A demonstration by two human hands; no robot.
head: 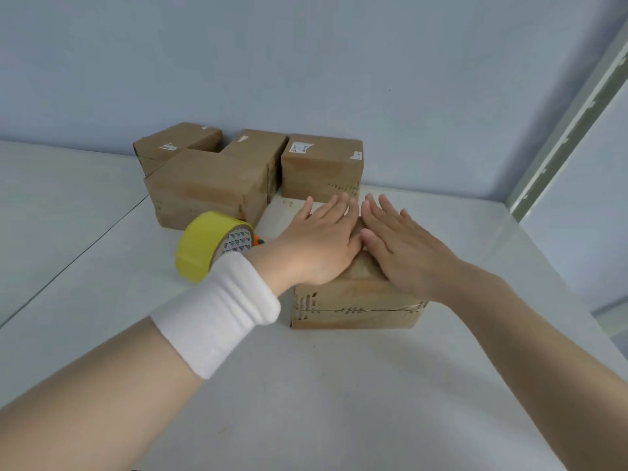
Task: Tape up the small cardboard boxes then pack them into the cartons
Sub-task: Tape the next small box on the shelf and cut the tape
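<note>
A small brown cardboard box (356,300) stands on the white table (306,385) in front of me. My left hand (319,239) and my right hand (404,249) both lie flat on its top, fingers straight and pointing away, side by side and touching near the thumbs. A roll of yellow tape (210,246) stands on edge just left of the box, behind my left wrist, which wears a white wristband (217,311). Most of the box top is hidden under my hands.
Several more brown boxes stand at the back by the wall: one at the front left (204,188), one behind it (176,144), one in the middle (258,147), one at the right (323,168). A small orange thing (257,240) peeks out behind the tape roll.
</note>
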